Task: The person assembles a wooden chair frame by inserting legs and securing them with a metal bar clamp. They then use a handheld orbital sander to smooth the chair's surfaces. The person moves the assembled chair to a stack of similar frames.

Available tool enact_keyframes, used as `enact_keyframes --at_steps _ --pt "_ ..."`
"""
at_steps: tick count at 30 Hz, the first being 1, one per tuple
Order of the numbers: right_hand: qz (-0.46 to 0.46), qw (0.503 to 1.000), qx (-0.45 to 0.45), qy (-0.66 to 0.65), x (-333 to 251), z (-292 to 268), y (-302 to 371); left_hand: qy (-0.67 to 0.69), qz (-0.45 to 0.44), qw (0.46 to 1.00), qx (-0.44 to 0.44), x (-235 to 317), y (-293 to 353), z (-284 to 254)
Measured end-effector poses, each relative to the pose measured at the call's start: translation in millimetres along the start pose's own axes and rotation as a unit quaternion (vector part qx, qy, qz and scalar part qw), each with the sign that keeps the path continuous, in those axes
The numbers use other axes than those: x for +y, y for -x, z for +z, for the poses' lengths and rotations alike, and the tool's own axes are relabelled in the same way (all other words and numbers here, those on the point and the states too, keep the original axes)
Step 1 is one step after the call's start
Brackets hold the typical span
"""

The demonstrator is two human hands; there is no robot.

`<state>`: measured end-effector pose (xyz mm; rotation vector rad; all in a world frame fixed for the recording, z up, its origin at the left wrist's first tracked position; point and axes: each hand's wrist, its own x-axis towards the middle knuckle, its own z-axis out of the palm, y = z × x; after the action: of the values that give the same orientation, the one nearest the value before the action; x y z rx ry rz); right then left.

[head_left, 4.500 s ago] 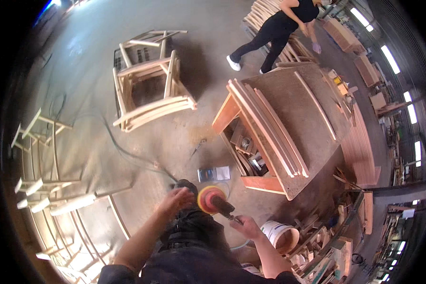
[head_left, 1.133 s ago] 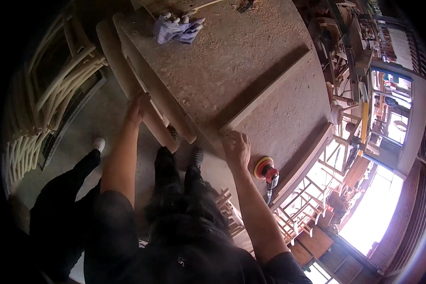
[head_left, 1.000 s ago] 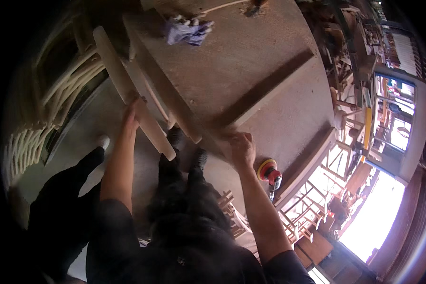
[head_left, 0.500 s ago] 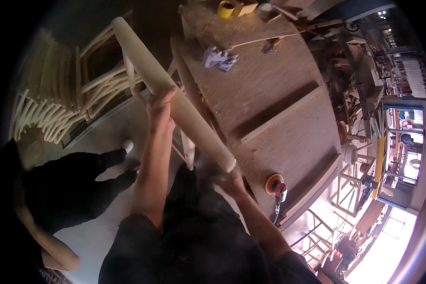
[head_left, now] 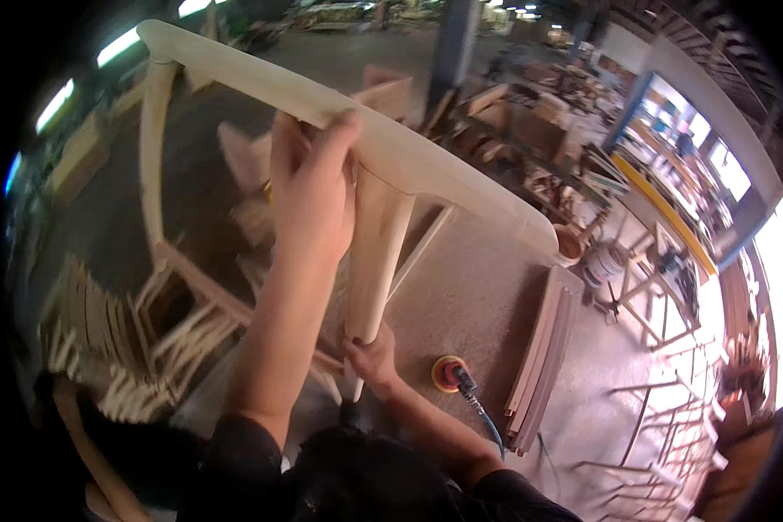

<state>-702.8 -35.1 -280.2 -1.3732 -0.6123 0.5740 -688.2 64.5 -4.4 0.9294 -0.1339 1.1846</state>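
Observation:
A pale wooden chair frame (head_left: 461, 181) is raised before me, its long rounded top rail slanting from upper left down to the right. My left hand (head_left: 316, 196) is closed round the middle of that rail, thumb on the near face. Lower down, my right hand (head_left: 374, 355) wraps the lower end of the near post (head_left: 378, 252). The far post (head_left: 154, 148) hangs at the left, joined to a lower bar. A red and yellow disc sander (head_left: 448, 374) with a hose lies on the bench (head_left: 474, 322), right of my right hand.
Several long boards (head_left: 544, 357) lie stacked along the bench's right side. Curved wooden parts (head_left: 104, 335) are piled at the left, near another person's arm (head_left: 91, 452). Bare chair frames (head_left: 661, 418) stand at lower right, below a white bucket (head_left: 602, 263).
The chair frame has been raised and tilted, so its posts now show. My left hand has risen with the rail; my right hand is now on the post. The view has swung upward.

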Motion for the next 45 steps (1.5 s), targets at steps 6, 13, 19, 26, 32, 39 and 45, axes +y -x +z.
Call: enact_keyframes --at_steps 6,13,19,26,32,39,45 --pt "-0.094 0.990 0.077 -0.076 -66 -56 28 -0.250 -0.248 0.875 -0.332 -61 75 29" --pt "-0.031 0.955 0.054 -0.290 -49 -74 78 -0.093 -0.495 0.768 -0.396 -92 134 26" --pt "-0.018 0.936 0.035 -0.350 -27 -73 93 -0.224 -0.490 0.763 -0.357 -104 165 32" --pt "-0.063 0.957 -0.038 -0.281 -31 -95 86 -0.324 -0.451 0.723 -0.411 -114 169 36" --pt "-0.326 0.919 0.018 0.220 -60 -174 125 -0.430 -0.410 0.651 -0.473 -99 156 -12" --pt "-0.072 0.975 0.204 0.045 -58 -282 149 -0.431 -0.503 0.459 -0.592 -66 146 15" --pt "-0.032 0.968 0.246 -0.045 -1 -247 174 -0.462 -0.344 0.461 -0.675 -109 157 -23"
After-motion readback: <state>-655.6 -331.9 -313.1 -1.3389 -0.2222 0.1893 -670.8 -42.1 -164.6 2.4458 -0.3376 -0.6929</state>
